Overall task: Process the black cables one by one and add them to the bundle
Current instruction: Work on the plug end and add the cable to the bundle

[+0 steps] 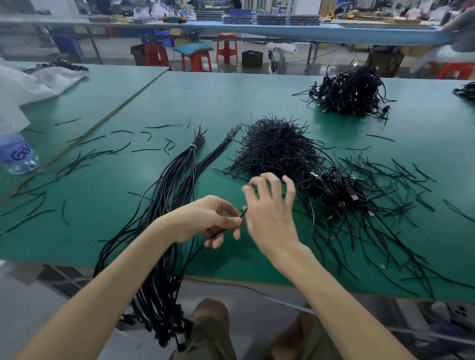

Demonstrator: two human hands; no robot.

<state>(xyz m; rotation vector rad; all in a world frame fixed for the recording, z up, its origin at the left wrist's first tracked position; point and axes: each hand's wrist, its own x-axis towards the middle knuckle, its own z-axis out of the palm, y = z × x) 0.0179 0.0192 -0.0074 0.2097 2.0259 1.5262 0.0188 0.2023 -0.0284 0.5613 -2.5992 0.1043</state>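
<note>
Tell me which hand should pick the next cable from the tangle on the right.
Right. The right hand is open, holds nothing and sits next to the tangle of cables. The left hand pinches a thin black strand beside the bundle, farther from the tangle.

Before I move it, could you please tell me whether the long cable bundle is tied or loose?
Tied: a pale band cinches the bundle near its far end.
</note>
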